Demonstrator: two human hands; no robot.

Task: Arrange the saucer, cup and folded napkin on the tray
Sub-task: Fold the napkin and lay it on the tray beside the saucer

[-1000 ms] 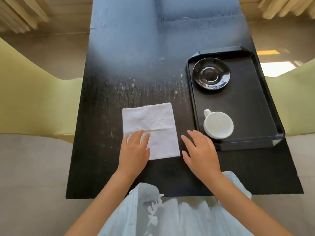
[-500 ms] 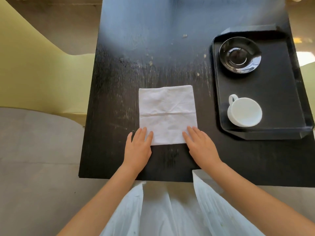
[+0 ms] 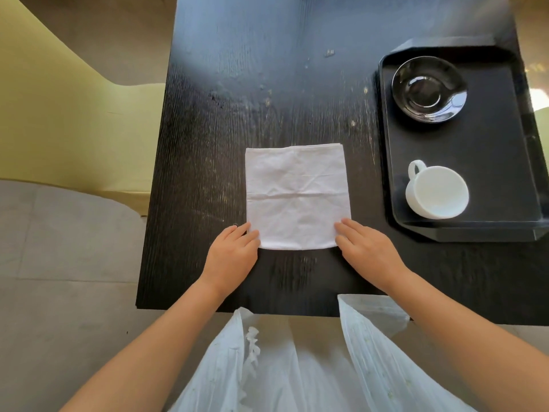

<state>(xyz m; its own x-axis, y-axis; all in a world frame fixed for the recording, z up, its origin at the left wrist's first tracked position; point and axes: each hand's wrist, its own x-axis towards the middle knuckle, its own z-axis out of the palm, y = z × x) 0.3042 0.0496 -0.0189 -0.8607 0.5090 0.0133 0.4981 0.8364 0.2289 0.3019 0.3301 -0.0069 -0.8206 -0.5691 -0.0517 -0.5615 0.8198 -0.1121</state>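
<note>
Head view shows you one black tray (image 3: pixel 481 234) at the table's (image 3: pixel 267 84) right side, holding one black saucer (image 3: pixel 429 90) at its far end and one white cup (image 3: pixel 436 191) nearer you, apart from each other. One white napkin (image 3: pixel 297 197) lies flat on the table, left of the tray. Your left hand (image 3: pixel 230 258) and right hand (image 3: pixel 368 249), fingers extended and gripping nothing, touch its two near corners.

A home dining or sitting room, by the look of it: a dark wood-grain counter (image 3: pixel 237 114) set with a black rectangular tray (image 3: pixel 463 233), pale yellow upholstered chairs (image 3: pixel 59 114) alongside, and a grey tiled floor (image 3: pixel 59 292).
</note>
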